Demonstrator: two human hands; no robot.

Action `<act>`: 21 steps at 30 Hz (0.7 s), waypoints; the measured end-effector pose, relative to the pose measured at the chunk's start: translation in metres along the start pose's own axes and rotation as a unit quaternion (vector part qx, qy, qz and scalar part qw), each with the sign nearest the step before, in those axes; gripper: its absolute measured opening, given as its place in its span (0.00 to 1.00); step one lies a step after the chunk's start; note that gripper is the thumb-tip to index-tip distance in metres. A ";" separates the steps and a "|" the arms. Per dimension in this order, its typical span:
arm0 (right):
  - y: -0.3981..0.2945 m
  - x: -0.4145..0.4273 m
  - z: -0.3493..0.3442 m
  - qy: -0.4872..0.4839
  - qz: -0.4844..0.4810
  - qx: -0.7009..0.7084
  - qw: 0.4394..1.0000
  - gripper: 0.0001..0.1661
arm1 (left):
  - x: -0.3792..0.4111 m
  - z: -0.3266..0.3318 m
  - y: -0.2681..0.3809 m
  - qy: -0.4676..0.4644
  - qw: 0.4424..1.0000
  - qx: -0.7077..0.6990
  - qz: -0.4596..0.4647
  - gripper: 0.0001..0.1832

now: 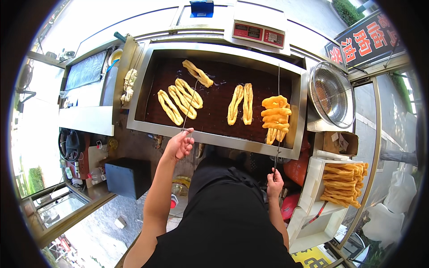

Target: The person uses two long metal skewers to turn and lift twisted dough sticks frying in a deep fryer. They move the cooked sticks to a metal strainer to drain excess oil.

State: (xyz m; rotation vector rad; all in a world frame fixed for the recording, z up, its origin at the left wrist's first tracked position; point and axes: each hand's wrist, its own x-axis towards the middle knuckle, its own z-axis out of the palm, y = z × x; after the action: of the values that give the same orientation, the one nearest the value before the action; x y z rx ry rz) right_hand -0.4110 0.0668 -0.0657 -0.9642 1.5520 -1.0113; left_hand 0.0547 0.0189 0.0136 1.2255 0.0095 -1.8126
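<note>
My left hand [181, 145] grips a thin metal rod [191, 102] whose far end touches a pale fried dough stick [197, 73] in the oil. Below and left of it float three more pale dough sticks [182, 101], side by side. Two slim dough sticks [239, 104] float upright near the middle of the stainless-steel fryer [214, 136]. In my right hand [274, 184] is a second thin metal rod [279, 80], reaching over the fryer's right end. Along it lies a pile of golden dough sticks [276, 112]; whether the rod passes under or between them, I cannot tell.
A wire strainer [331, 93] over a metal bowl stands right of the fryer. Nearer, a white plastic crate [310, 187] holds stacked dough sticks [343, 184] and a red-handled tool [318, 211]. A scale [258, 33] sits beyond the fryer; a dark box [127, 177] stands left.
</note>
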 end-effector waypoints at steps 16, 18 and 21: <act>0.000 0.005 0.002 -0.010 0.008 0.002 1.000 0.24 | -0.075 -0.003 -0.055 0.126 0.974 0.187 -0.029 0.18; -0.002 0.006 0.002 -0.009 0.007 0.001 1.000 0.23 | -0.071 0.005 -0.058 0.144 0.950 0.278 -0.016 0.18; -0.007 0.006 0.002 -0.011 0.014 -0.002 1.000 0.23 | -0.069 0.011 -0.060 0.143 0.930 0.338 -0.013 0.19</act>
State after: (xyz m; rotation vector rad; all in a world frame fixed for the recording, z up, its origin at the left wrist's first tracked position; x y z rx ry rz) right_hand -0.4098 0.0592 -0.0615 -0.9509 1.5466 -0.9741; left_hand 0.0114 0.0951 0.0433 1.9703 -0.4701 -1.6920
